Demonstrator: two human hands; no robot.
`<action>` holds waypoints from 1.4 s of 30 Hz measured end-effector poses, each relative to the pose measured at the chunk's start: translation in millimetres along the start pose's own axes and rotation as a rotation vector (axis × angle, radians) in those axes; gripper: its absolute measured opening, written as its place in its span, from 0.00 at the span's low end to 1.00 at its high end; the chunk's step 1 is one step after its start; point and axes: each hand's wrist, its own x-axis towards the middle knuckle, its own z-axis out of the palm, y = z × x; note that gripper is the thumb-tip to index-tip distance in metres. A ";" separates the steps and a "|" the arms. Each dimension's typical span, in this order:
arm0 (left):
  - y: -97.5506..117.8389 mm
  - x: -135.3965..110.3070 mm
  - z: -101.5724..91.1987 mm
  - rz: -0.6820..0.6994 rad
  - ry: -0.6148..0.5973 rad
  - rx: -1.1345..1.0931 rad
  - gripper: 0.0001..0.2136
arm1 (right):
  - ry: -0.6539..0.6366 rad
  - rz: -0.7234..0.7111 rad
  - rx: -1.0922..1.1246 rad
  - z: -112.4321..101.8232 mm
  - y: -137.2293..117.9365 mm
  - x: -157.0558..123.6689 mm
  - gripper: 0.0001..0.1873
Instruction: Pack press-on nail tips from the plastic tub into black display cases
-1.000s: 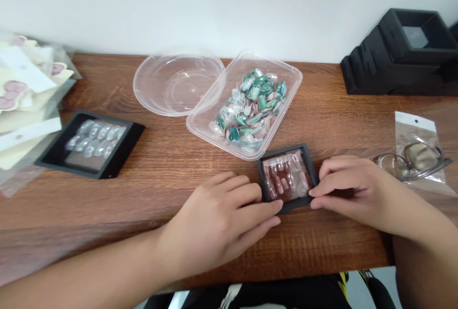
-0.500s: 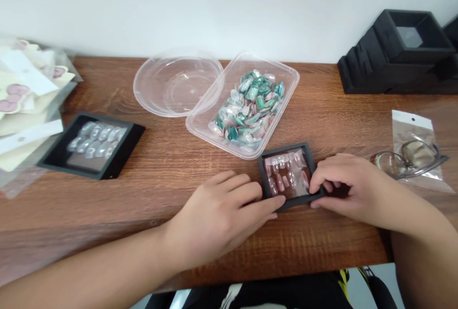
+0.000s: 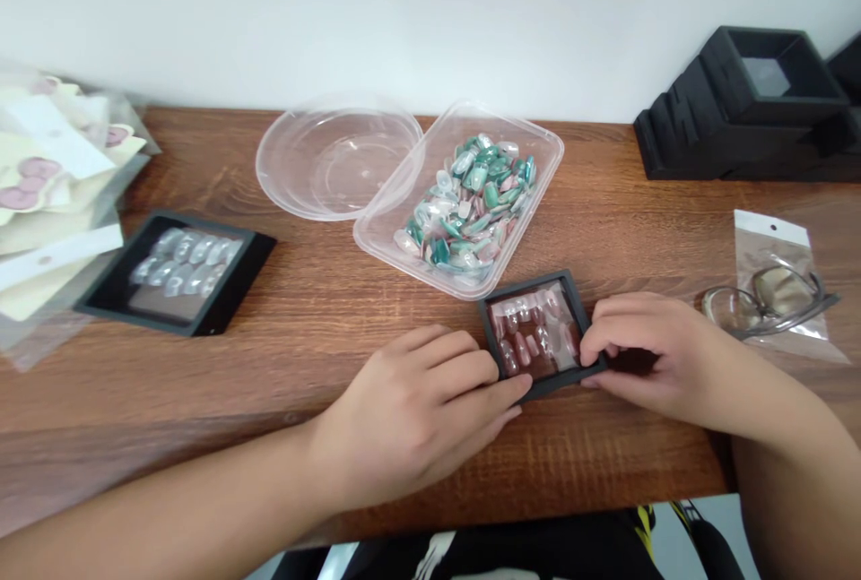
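Note:
A black-framed display box [image 3: 569, 374] lies on the wooden table, with pinkish press-on nails [image 3: 531, 329] in rows behind its clear window. My left hand [image 3: 421, 410] grips its lower left corner, index fingertip on the front rim. At the right edge, my right hand [image 3: 646, 347] pinches the frame between thumb and bent fingers. Just behind the box stands a clear plastic tub [image 3: 367, 238] holding a heap of green, white and pink press-on nails [image 3: 471, 203]. The box's underside is hidden.
Another black display box [image 3: 232, 289] with clear nails lies at left, beside several plastic packets with cards [image 3: 57, 177]. A round clear container [image 3: 296, 194] touches the tub. Black boxes [image 3: 733, 127] are stacked at back right; glasses [image 3: 763, 320] rest on a small plastic bag [image 3: 773, 226].
The display box has shifted slightly left and turned a little counterclockwise, with both hands still on it. The whole view has also drifted slightly.

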 end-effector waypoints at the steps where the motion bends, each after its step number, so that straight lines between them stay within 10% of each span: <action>1: 0.0 -0.1 0.2 -0.002 -0.003 -0.001 0.07 | 0.010 0.001 0.004 -0.1 -0.1 0.0 0.05; 14: 2.1 -10.3 -1.8 0.053 0.163 0.010 0.12 | -0.046 -0.001 0.233 -9.2 -10.5 -4.8 0.07; 23: -8.0 1.6 -13.5 0.083 0.184 -0.316 0.07 | 0.189 -0.214 0.390 -7.5 -13.0 -5.1 0.17; 42: 3.6 6.8 -15.4 -0.193 0.192 -0.620 0.13 | 0.294 -0.240 0.344 0.0 -17.9 3.7 0.10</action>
